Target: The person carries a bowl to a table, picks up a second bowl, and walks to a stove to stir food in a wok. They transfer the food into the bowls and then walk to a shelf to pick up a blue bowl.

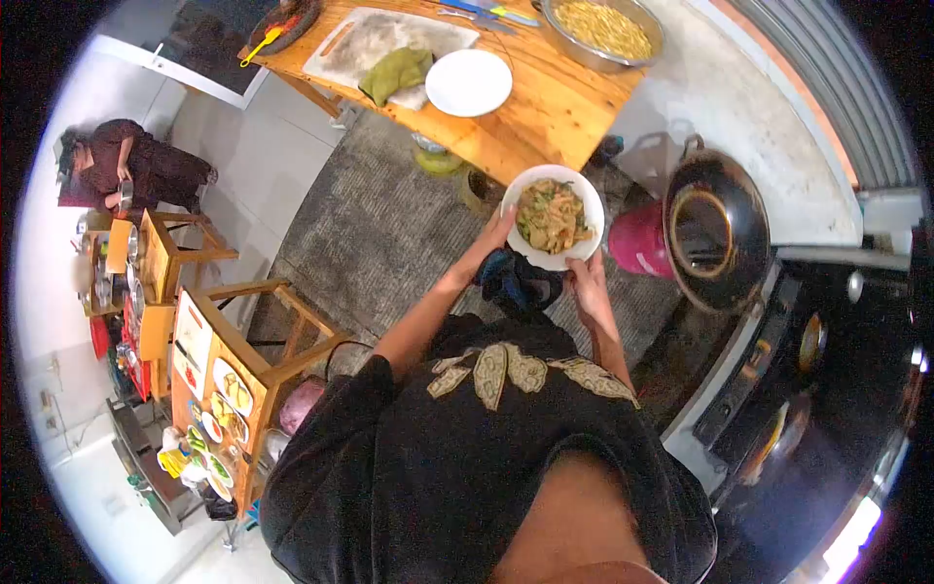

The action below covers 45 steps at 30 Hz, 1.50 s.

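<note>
A white bowl (594,201) of cooked noodle-like food with greens (553,216) is held level in front of my body, just off the near edge of the wooden table. My left hand (499,232) grips its left rim. On the near right side, my right hand (585,279) holds the rim too, thumb on top and fingers partly hidden beneath. Beyond the bowl, an empty white plate (469,83) lies on the wooden table (555,122), beside a folded green cloth (397,76) on a stained white cutting board (341,54).
To the right, a large dark wok (744,209) stands near a pink gas cylinder (639,238) and a black stove (769,389). A metal bowl of yellowish food (603,31) sits on the table's far right. Left are a side table (255,365) with dishes and another person (146,165).
</note>
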Each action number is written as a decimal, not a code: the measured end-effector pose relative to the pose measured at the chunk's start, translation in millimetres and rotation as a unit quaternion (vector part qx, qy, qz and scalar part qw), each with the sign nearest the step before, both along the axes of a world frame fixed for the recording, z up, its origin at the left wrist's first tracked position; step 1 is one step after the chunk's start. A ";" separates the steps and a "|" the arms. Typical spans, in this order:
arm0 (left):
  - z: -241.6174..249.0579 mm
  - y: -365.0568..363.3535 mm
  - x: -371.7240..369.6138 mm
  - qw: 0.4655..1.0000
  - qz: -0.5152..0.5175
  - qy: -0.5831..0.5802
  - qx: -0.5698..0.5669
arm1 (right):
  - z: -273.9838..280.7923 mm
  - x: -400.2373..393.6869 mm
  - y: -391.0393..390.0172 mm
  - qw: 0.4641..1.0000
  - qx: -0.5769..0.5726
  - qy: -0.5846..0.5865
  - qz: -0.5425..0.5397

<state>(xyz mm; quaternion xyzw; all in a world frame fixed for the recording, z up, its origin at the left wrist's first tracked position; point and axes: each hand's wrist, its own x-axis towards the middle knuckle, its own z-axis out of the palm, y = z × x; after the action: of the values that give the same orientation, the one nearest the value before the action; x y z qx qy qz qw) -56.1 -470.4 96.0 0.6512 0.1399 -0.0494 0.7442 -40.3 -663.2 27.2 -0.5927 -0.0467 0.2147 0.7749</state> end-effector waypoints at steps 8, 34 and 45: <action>-3.6 36.6 48.6 0.991 -0.028 0.048 -0.124 | 71.0 45.3 24.1 0.991 0.007 0.132 0.000; -121.5 87.8 140.9 0.967 0.177 -0.160 -0.093 | -44.5 153.7 -10.8 0.990 0.028 0.136 -0.033; -158.4 112.6 151.1 0.985 0.109 -0.135 0.004 | -49.5 149.7 37.8 0.968 -0.047 0.244 -0.027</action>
<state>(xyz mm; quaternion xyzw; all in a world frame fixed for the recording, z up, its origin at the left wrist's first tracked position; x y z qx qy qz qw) 95.0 -357.8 -62.4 0.6355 0.1088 0.1211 0.7547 109.5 -625.4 -22.3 -0.5595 0.1698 0.3332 0.7396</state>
